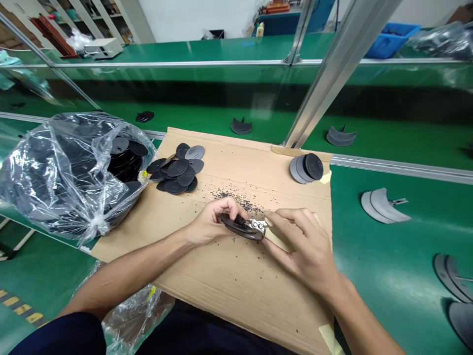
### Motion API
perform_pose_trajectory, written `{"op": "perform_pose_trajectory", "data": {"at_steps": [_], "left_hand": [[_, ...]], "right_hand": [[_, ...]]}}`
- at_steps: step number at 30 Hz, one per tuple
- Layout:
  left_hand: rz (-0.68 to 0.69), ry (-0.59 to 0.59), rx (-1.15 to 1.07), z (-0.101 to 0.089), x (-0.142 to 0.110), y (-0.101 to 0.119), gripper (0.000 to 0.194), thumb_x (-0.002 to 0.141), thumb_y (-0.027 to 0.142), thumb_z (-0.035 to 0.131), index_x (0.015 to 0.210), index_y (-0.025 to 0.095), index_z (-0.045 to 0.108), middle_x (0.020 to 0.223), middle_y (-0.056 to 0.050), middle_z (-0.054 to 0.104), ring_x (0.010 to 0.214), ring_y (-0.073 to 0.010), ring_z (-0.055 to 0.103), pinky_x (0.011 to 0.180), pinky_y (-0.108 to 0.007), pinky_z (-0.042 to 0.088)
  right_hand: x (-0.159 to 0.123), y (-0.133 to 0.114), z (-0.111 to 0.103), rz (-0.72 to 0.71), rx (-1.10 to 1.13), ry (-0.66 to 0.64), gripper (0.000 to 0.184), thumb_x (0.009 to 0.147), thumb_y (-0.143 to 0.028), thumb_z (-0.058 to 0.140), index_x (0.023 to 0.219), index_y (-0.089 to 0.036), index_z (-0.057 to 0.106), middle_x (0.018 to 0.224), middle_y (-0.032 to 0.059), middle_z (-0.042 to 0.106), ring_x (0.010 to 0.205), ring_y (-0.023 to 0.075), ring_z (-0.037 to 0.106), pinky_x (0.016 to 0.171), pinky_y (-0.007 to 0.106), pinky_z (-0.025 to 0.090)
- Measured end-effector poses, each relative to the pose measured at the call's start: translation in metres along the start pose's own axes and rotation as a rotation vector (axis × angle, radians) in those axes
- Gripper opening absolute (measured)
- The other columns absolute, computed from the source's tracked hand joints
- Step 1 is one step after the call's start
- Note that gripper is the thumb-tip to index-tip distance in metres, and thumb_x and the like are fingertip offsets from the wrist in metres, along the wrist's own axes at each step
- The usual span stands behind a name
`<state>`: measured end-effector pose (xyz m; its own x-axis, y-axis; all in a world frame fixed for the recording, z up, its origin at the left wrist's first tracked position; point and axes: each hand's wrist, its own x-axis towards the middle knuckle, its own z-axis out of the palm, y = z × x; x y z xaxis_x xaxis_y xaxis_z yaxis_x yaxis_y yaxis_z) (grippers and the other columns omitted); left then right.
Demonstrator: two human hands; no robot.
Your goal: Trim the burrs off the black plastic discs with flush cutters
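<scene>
Over the middle of the cardboard sheet (221, 268), my left hand (214, 219) is closed on a dark, round plastic part (240, 230), tilted nearly edge-on. My right hand (305, 241) grips a pair of side cutters (258, 225), their metal head against the part's upper side. What lies between the jaws is too small to make out. Small black clippings (240, 199) are scattered over the cardboard just beyond my hands. To the left lies a loose heap of black discs (177, 168). A short stack of round black parts (306, 167) sits at the far right corner.
A clear plastic bag (70, 167) full of black discs stands on the left. Curved grey parts (384, 204) with stems lie on the green surface (365, 271) at right. A metal upright (332, 74) rises behind the cardboard. A blue bin (391, 39) is farther back.
</scene>
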<state>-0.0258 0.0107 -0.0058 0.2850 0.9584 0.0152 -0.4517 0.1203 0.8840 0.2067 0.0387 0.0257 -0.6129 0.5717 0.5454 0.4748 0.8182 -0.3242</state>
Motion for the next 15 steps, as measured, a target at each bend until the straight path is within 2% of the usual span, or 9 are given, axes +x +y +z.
{"op": "perform_pose_trajectory", "data": {"at_steps": [7,15], "left_hand": [[-0.013,0.003,0.057,-0.0013,-0.0016,-0.0016,0.043,0.067,0.033,0.091,0.075,0.016,0.052,0.09,-0.005,0.067,0.08,-0.0136,0.064,0.073,-0.025,0.051],[0.035,-0.078,0.117,-0.0023,-0.0021,0.0,0.036,0.073,0.032,0.087,0.079,0.015,0.056,0.091,-0.005,0.067,0.083,-0.0134,0.064,0.076,-0.026,0.05]], "right_hand": [[-0.0004,0.0001,-0.0003,-0.011,-0.017,-0.028,0.026,0.094,-0.026,0.063,0.119,-0.02,0.063,0.097,0.0089,0.07,0.083,0.0209,0.06,0.069,0.034,0.043],[0.0013,0.0,-0.0028,-0.036,0.043,-0.052,0.028,0.094,-0.023,0.064,0.121,-0.017,0.062,0.101,0.0096,0.073,0.083,0.0193,0.064,0.069,0.032,0.05]]}}
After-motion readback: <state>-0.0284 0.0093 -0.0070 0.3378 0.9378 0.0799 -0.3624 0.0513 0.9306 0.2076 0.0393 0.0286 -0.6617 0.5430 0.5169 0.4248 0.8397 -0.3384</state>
